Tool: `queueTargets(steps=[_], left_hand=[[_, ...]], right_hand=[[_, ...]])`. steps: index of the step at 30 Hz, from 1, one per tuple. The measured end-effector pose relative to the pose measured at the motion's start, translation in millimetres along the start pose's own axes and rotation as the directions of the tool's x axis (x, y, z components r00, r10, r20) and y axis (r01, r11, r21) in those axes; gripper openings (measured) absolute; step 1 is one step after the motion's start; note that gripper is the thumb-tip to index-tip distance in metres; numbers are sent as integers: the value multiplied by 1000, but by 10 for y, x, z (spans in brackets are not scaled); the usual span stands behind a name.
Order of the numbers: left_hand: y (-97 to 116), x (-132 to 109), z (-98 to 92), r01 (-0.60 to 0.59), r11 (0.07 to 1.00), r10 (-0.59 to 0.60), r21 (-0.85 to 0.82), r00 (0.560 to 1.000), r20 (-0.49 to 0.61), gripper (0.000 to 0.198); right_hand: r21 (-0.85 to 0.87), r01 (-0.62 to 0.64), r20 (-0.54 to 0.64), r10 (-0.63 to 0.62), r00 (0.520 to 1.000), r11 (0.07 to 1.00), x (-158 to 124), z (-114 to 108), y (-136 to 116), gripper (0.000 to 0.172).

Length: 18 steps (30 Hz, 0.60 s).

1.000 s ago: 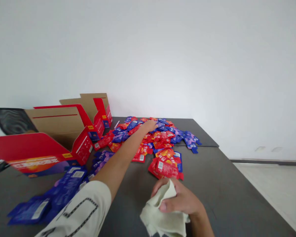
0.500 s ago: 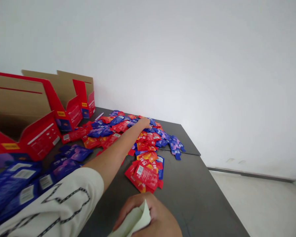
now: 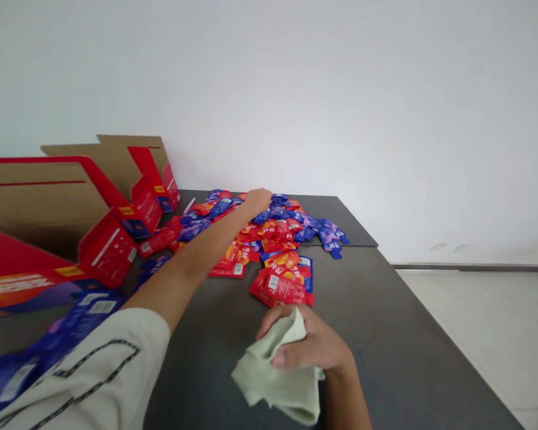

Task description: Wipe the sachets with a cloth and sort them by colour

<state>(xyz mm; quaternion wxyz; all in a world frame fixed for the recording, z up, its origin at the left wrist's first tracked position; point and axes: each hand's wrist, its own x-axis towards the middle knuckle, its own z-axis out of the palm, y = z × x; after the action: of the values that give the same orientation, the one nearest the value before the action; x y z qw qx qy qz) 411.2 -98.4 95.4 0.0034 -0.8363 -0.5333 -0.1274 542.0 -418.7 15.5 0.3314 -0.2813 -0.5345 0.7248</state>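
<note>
My left hand (image 3: 257,202) reaches far forward and rests on the back of a heap of red and blue foil sachets (image 3: 278,239). Its fingers are bunched, and I cannot tell whether they grip anything. My right hand (image 3: 307,340) is close to the table top, clutching a crumpled pale green cloth (image 3: 273,382). It sits just in front of a cluster of red sachets (image 3: 280,289), apparently not touching them. A white sleeve with a black outline pattern (image 3: 94,373) covers my left upper arm.
Open red-and-cardboard boxes (image 3: 110,254) stand at the left of the dark grey table (image 3: 376,334). Blue packets (image 3: 80,316) lie below them, partly behind my sleeve. A seam crosses the table, whose right edge drops to a pale floor. A white wall stands behind.
My right hand has come back up into view, with more of the cloth showing. The whole scene sits higher and further right in the view. My left hand remains on the heap.
</note>
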Motion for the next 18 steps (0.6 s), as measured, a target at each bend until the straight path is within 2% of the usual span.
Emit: queueTargets(steps=[3,7,9,10,13,15,16,18], left_hand=[[-96,-496,-313,-30,997,24,-72,997,-79,32],[-86,-1407,-665,-119,965,87,-235,986,-144,51],[-31,-1915,-753,-183,794,91,-580,979,-184,48],[-1,-2165,-763,-147,722,69,-676,988,-142,48],[68,-2830,-636,48,522,38,-852,996,79,42],[82,-3179,-431,199,376,60,-905,969,238,43],[80,-3324,-305,261,293,71,-920,953,293,43],[68,-3567,-41,316,157,63,-936,942,329,43]], right_hand=[[32,69,-22,-68,997,997,-50,-58,43,50],[46,194,-19,-193,981,980,-117,-118,92,47],[-22,261,-2,-261,965,965,-145,-139,76,45],[-77,290,0,-291,957,954,-157,-150,60,46],[-242,316,-76,-342,937,917,-185,-196,17,54],[-289,296,-155,-349,924,911,-193,-239,16,57],[-297,279,-188,-343,920,913,-192,-262,26,58],[-304,253,-238,-330,913,918,-179,-305,57,60]])
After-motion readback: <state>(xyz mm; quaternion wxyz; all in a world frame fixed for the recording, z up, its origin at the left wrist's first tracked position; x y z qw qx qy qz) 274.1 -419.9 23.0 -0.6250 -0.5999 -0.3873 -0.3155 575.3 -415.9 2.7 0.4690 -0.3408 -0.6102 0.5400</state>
